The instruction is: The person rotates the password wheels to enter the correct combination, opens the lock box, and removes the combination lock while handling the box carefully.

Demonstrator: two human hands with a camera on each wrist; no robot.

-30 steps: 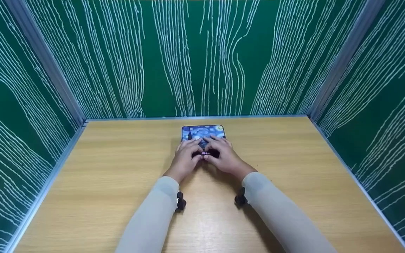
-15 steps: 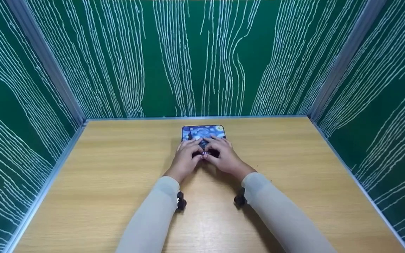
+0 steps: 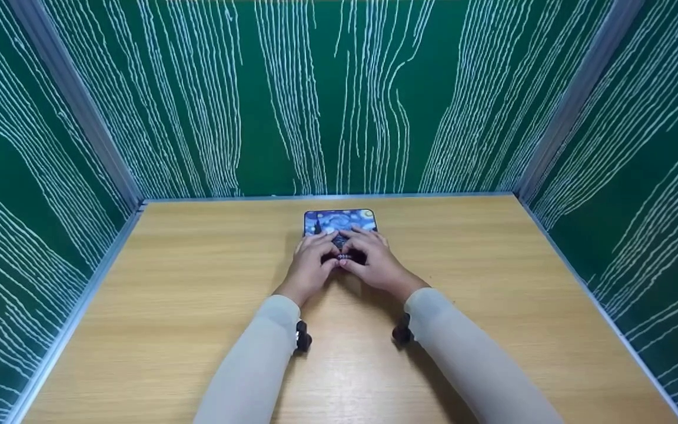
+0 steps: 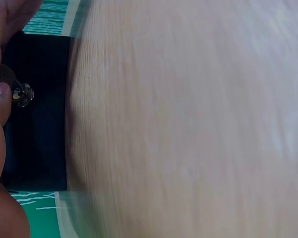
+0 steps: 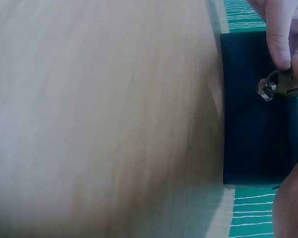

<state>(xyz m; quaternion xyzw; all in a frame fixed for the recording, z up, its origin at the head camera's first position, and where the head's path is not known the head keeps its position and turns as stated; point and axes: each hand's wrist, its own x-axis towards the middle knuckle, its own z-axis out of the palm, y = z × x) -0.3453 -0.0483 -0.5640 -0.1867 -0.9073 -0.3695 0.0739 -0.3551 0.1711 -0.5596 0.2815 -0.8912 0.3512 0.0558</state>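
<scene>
A dark box (image 3: 342,219) with a blue swirling night-sky picture on its lid lies at the back middle of the table. On its dark front a small bronze padlock (image 5: 288,84) hangs by its shackle from a metal loop (image 5: 264,89). My left hand (image 3: 311,260) and right hand (image 3: 376,259) lie over the box's near corners, fingers on the lid. Both thumbs meet at the padlock, pinching it from either side. In the head view a row of small light marks shows on the lock between the thumbs, too small to read. The fingers hide part of the lock.
The wooden table (image 3: 198,282) runs out on both sides of the box. Green panels with white wavy lines (image 3: 280,106) stand behind it and at the left and right. A dark camera (image 3: 302,337) sits on each wrist.
The light marks on the lock look slightly different, and my right thumb has shifted a little over it. The hands, arms and box otherwise stay in place.
</scene>
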